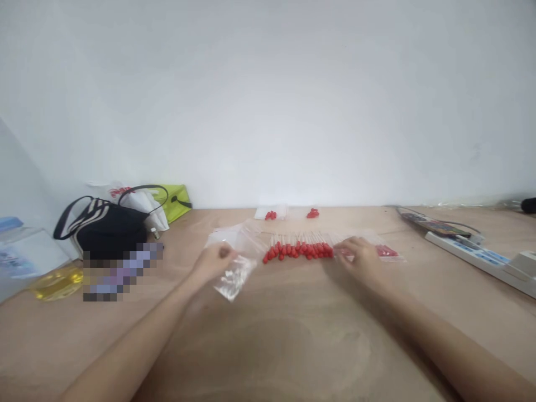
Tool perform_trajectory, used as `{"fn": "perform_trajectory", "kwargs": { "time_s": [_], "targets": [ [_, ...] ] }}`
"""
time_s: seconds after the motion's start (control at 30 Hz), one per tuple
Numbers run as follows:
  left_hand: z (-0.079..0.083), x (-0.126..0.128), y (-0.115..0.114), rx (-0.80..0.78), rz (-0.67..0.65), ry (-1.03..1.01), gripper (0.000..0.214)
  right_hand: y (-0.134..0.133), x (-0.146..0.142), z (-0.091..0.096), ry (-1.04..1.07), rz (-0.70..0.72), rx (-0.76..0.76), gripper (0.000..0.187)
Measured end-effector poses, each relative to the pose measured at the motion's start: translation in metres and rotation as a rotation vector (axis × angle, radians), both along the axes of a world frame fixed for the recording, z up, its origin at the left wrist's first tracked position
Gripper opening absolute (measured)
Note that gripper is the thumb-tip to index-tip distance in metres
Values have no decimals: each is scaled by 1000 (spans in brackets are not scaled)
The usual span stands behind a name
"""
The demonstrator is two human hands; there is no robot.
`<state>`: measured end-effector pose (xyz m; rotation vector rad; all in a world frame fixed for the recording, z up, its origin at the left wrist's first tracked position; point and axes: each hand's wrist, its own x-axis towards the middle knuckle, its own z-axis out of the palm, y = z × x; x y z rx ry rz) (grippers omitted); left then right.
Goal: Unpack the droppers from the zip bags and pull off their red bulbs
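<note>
A row of thin pale sticks with red tips (297, 250) lies side by side on the wooden table, red ends towards me. My left hand (213, 261) is left of the row, fingers curled together at the top of a clear plastic bag (234, 279) of small whitish pieces. Another clear zip bag (247, 237) lies flat just behind it. At the row's right end is my right hand (362, 259), fingers bent and thumb apart, fingertips close to the last red tips. Partly behind that hand rests a clear bag of red pieces (387, 251).
Two small heaps of red pieces (271, 215) (312, 213) lie near the wall. A black bag (111, 229), a lime-green bag (176, 202) and a yellow-liquid bottle (58, 283) are on the left. At right, a white power strip (481, 259) lies beside a phone-like device (438, 226).
</note>
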<state>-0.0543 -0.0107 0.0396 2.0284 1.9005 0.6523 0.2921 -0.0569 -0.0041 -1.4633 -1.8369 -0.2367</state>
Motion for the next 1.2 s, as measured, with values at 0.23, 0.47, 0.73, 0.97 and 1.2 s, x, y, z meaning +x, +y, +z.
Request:
{"fn": "perform_trajectory", "kwargs": {
  "time_s": [0.23,0.47,0.73,0.97,1.2],
  "targets": [
    [-7,-56,49,31,451,180,42,27,59,-8,-376,13,-215,28],
    [-18,-36,27,345,386,402,47,31,52,-26,-733,51,-129,20],
    [-34,-22,11,-147,-66,466,62,31,53,-28,-718,-9,-125,20],
    [-35,-24,13,-84,-63,458,60,25,56,-19,-645,-31,-126,23],
    [-34,-23,13,-85,-65,457,60,27,64,-26,-465,98,-186,33]
  ]
}}
